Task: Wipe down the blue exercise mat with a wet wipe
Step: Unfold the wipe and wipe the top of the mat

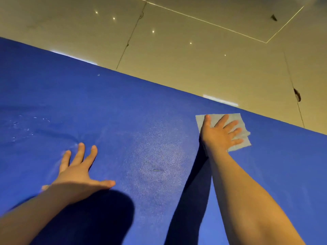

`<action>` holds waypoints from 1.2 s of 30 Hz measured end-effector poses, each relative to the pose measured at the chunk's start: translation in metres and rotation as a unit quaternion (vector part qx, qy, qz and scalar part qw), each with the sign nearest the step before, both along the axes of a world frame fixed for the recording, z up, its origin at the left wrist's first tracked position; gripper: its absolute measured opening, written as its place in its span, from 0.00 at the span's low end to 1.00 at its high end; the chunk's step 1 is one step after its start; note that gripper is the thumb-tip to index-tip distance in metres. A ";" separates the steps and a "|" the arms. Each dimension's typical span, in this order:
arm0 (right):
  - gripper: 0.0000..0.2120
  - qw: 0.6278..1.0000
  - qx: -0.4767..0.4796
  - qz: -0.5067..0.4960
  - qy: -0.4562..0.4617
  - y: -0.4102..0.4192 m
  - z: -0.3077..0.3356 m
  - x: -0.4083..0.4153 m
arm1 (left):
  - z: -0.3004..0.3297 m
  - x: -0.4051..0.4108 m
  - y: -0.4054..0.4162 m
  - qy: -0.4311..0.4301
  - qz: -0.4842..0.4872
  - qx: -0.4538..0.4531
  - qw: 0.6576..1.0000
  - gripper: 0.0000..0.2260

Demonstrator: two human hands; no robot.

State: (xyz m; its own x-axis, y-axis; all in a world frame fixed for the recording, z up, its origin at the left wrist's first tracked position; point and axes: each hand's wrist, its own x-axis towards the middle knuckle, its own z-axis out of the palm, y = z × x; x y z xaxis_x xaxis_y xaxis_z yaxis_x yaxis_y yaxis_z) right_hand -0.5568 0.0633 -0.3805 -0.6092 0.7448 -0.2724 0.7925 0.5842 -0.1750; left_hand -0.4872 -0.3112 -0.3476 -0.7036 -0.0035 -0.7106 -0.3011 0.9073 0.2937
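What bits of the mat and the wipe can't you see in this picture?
- Blue mat, head view: its left, right and near ends are cut off by the picture's edges.
- Wet wipe: its middle is hidden under the flat right hand.
- Mat under the left hand and both forearms: covered, and dark shadow hides more.
- Dark marks on the floor tiles: too small to identify.

Visible: one blue exercise mat [123,121], one pale wet wipe [237,121] spread flat near the mat's far edge, two hands, namely one left hand [76,170] and one right hand [219,133], each with five straight fingers showing. Beyond the mat: one tiled floor [194,50], with five small bright light reflections.
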 end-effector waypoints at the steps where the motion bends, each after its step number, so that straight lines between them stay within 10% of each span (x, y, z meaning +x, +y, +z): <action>1: 0.36 1.000 0.004 0.022 -0.009 -0.015 -0.001 -0.014 | 0.003 0.000 0.004 0.007 0.009 -0.003 1.000 0.53; 10: 0.32 0.878 -0.002 0.478 0.004 -0.151 0.001 -0.061 | 0.012 0.003 0.023 0.033 0.052 -0.025 0.998 0.51; 24: 0.36 0.999 -0.019 -0.016 -0.038 0.094 0.009 0.041 | 0.007 0.002 0.022 0.035 0.071 -0.031 0.996 0.45; 36: 0.37 0.912 0.009 0.410 0.011 -0.111 -0.007 0.067 | 0.011 0.003 0.016 0.046 0.041 -0.011 0.998 0.50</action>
